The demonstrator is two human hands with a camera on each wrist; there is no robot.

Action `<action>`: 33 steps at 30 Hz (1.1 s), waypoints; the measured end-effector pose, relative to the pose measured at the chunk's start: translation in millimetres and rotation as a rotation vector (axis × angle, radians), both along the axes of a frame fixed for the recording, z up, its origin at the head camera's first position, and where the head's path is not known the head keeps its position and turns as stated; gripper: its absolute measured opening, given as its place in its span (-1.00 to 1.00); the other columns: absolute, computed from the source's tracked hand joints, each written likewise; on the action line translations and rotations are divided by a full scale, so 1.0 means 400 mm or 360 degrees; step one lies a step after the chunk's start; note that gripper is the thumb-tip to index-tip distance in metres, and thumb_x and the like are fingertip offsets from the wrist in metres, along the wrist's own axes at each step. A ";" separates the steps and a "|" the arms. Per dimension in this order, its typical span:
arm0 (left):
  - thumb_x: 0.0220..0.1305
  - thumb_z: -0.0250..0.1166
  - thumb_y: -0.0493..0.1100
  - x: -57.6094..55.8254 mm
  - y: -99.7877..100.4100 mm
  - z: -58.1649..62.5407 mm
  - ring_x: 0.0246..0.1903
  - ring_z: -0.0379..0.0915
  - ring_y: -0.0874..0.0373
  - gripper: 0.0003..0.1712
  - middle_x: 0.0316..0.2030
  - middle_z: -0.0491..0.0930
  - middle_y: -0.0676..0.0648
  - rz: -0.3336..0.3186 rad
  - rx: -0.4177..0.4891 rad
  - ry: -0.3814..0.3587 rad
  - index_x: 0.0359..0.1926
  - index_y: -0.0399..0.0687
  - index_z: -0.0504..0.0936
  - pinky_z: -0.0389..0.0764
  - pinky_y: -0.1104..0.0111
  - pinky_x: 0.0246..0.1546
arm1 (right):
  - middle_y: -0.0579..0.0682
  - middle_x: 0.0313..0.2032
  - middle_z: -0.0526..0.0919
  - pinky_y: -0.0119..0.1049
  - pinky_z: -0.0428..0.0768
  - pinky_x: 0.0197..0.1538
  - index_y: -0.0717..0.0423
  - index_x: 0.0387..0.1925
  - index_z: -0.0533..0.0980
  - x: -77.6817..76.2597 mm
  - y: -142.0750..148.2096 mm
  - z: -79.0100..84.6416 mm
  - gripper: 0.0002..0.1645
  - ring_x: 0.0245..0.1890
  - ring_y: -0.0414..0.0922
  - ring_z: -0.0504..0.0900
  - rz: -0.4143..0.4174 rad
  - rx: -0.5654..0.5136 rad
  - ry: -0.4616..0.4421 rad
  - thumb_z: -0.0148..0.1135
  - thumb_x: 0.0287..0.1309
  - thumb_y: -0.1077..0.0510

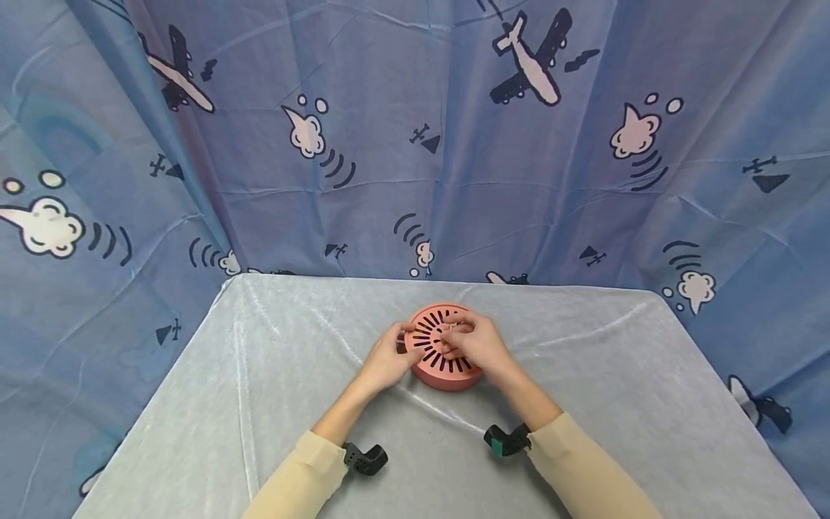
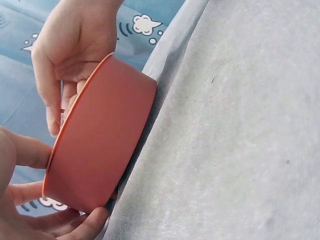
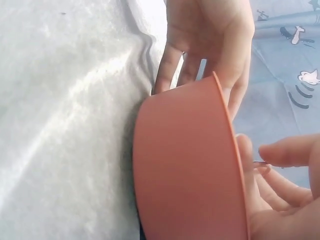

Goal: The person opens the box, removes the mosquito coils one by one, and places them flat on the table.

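A round coral mosquito coil holder (image 1: 447, 380) lies flat near the table's far middle, its lid cut with radial slots. My left hand (image 1: 387, 359) grips its left side, thumb on the lid's edge and fingers curled round the wall (image 2: 100, 135). Over the lid, my right hand (image 1: 481, 344) has its thumb and forefinger brought together. Between those fingertips the right wrist view shows a thin metal piece (image 3: 260, 164) close above the lid; most of it is hidden. A dark brown bit (image 1: 400, 347) shows beside the left fingers.
A pale grey cloth (image 1: 311, 432) with creases covers the table. Blue curtains (image 1: 376, 86) printed with planes and clouds hang behind and at both sides. Black camera mounts (image 1: 366, 459) sit on both wrists, below the cream sleeves.
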State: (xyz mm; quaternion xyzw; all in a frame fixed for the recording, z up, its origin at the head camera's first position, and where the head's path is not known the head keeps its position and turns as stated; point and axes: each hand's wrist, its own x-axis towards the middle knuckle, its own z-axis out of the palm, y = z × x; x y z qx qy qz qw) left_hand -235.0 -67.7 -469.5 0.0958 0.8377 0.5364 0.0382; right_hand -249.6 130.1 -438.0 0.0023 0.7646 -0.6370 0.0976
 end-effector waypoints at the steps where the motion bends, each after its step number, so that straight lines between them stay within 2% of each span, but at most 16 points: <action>1: 0.27 0.36 -0.18 0.000 0.001 0.000 0.04 0.55 -0.08 -0.41 0.13 0.55 -0.26 -0.0005 -0.0003 0.0001 0.31 -0.15 0.46 0.56 0.02 0.09 | 0.22 -0.27 0.72 -0.21 0.74 -0.31 0.39 0.18 0.48 -0.001 0.000 0.000 -0.56 -0.45 -0.10 0.73 -0.0003 -0.0005 -0.0003 0.26 0.31 0.33; 8: 0.34 0.33 -0.18 0.000 -0.008 0.013 0.06 0.55 -0.12 -0.41 0.12 0.53 -0.28 0.0001 0.0057 -0.0036 0.34 -0.16 0.43 0.62 0.09 0.03 | 0.21 -0.32 0.71 -0.21 0.74 -0.32 0.43 0.11 0.49 -0.005 -0.001 0.008 -0.61 -0.46 -0.10 0.74 0.0042 0.0043 0.0038 0.26 0.28 0.36; 15: 0.40 0.30 -0.15 -0.002 -0.008 0.011 0.07 0.54 -0.12 -0.45 0.12 0.53 -0.27 -0.0022 0.0102 -0.0060 0.34 -0.15 0.44 0.67 0.20 -0.07 | 0.17 -0.35 0.71 -0.19 0.74 -0.32 0.39 0.09 0.53 -0.006 0.015 0.029 -0.63 -0.47 -0.08 0.73 0.0088 0.0251 0.0112 0.26 0.29 0.33; 22: 0.43 0.24 -0.20 0.000 -0.010 0.006 0.09 0.54 -0.17 -0.52 0.12 0.52 -0.31 -0.0034 0.0133 -0.0063 0.32 -0.19 0.46 0.70 0.22 -0.15 | 0.17 -0.33 0.70 -0.21 0.74 -0.33 0.34 0.15 0.53 -0.007 0.059 0.045 -0.61 -0.45 -0.07 0.74 0.0086 0.0372 0.0176 0.26 0.34 0.28; 26: 0.39 0.24 -0.25 -0.001 -0.012 0.001 0.06 0.55 -0.18 -0.50 0.11 0.52 -0.33 -0.0057 0.0109 -0.0045 0.31 -0.25 0.46 0.70 0.23 -0.17 | 0.14 -0.33 0.71 -0.22 0.73 -0.35 0.32 0.18 0.52 -0.012 0.087 0.056 -0.59 -0.46 -0.08 0.74 0.0070 0.0421 0.0202 0.25 0.36 0.25; 33: 0.37 0.27 -0.24 -0.001 -0.015 -0.001 0.05 0.55 -0.15 -0.46 0.14 0.51 -0.31 -0.0091 0.0028 -0.0028 0.33 -0.23 0.44 0.68 0.20 -0.11 | 0.16 -0.31 0.73 -0.24 0.70 -0.39 0.32 0.17 0.52 -0.026 0.147 0.076 -0.60 -0.45 -0.07 0.73 0.0031 0.0506 0.0318 0.24 0.39 0.20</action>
